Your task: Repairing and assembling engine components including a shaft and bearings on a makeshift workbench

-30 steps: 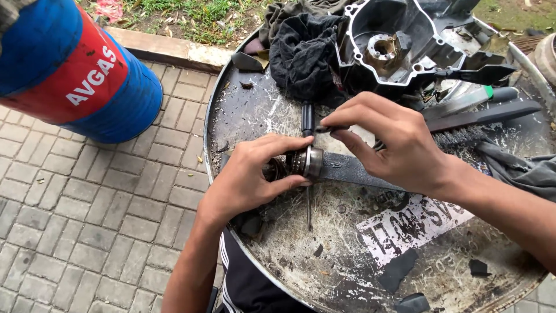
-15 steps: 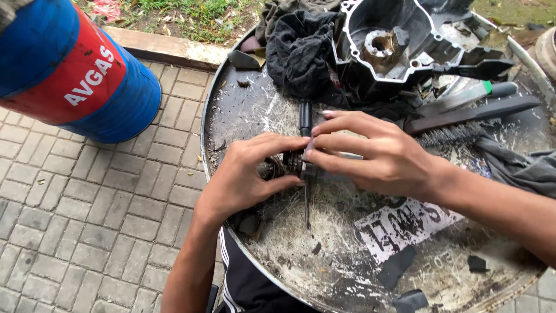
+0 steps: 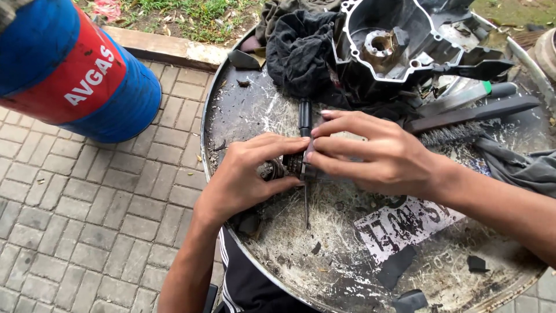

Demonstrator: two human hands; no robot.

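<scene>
My left hand (image 3: 246, 174) grips a small round metal part (image 3: 277, 169), a toothed, greasy piece, on top of a scratched round drum lid (image 3: 324, 255). My right hand (image 3: 370, 153) meets it from the right, its fingers pinched on the same part and on a dark flat piece under them. A screwdriver (image 3: 304, 124) with a black handle lies under both hands, its thin shaft pointing toward me. The joint between the two hands is mostly hidden by fingers.
A dark engine casing (image 3: 399, 46) and a black rag (image 3: 301, 55) sit at the lid's far side. A wire brush (image 3: 463, 124) and a green-tipped tool (image 3: 475, 93) lie to the right. A blue and red drum (image 3: 69, 69) stands at left on grey paving bricks (image 3: 87, 220).
My right hand has moved left and closed in against my left hand over the metal part. The left hand has stayed in place on the part.
</scene>
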